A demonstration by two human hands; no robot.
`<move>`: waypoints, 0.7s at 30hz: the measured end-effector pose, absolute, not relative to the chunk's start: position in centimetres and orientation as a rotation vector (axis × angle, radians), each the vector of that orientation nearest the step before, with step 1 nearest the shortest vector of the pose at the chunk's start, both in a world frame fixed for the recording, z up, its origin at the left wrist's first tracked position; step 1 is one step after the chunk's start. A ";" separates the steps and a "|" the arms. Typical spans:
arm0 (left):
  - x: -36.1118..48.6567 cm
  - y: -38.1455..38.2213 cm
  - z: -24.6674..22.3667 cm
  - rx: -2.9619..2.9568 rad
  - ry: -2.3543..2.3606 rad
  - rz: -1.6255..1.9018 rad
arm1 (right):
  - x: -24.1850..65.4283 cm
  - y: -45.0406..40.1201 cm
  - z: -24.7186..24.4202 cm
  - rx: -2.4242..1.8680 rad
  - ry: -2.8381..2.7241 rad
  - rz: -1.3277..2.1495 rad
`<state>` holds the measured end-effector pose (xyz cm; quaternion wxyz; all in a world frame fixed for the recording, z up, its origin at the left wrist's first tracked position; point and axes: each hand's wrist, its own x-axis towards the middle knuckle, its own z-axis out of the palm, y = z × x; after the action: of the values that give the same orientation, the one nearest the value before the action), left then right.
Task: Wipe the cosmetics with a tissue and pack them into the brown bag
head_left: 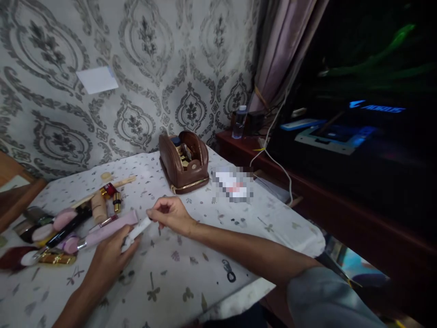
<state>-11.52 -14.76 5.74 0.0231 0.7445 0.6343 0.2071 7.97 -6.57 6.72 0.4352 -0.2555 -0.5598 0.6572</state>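
Observation:
A slim white tube [140,229] is held above the patterned tablecloth, slanting up to the right. My left hand [114,250] is closed around its lower end. At its upper end, the thumb and fingers of my right hand [172,215] pinch the tip; whether that tip is a separate cap I cannot tell. Just behind my left hand lies a pale pink tube [111,230] among many cosmetics. A brown makeup bag [189,175] stands unzipped beyond my right hand, with gold and dark items inside.
Loose cosmetics, including a beige bottle [99,208] and a dark red item [15,258], crowd the left of the tablecloth [170,291]. A blurred-out white object [234,184] lies right of the bag. A water bottle [239,122] and cable [273,157] are at the right.

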 end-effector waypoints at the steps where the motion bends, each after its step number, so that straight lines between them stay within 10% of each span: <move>1: -11.6 -14.8 5.9 2.264 1.952 0.652 | 8.0 -6.3 6.8 -0.633 -1.376 1.636; 21: -6.2 -12.6 9.5 1.760 1.689 0.962 | 8.8 -5.7 7.2 -0.467 -1.417 1.843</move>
<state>-6.18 -12.62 9.48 0.2568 0.6488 0.6224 0.3547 8.77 -5.70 7.20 0.3756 -0.1825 -0.5537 0.7204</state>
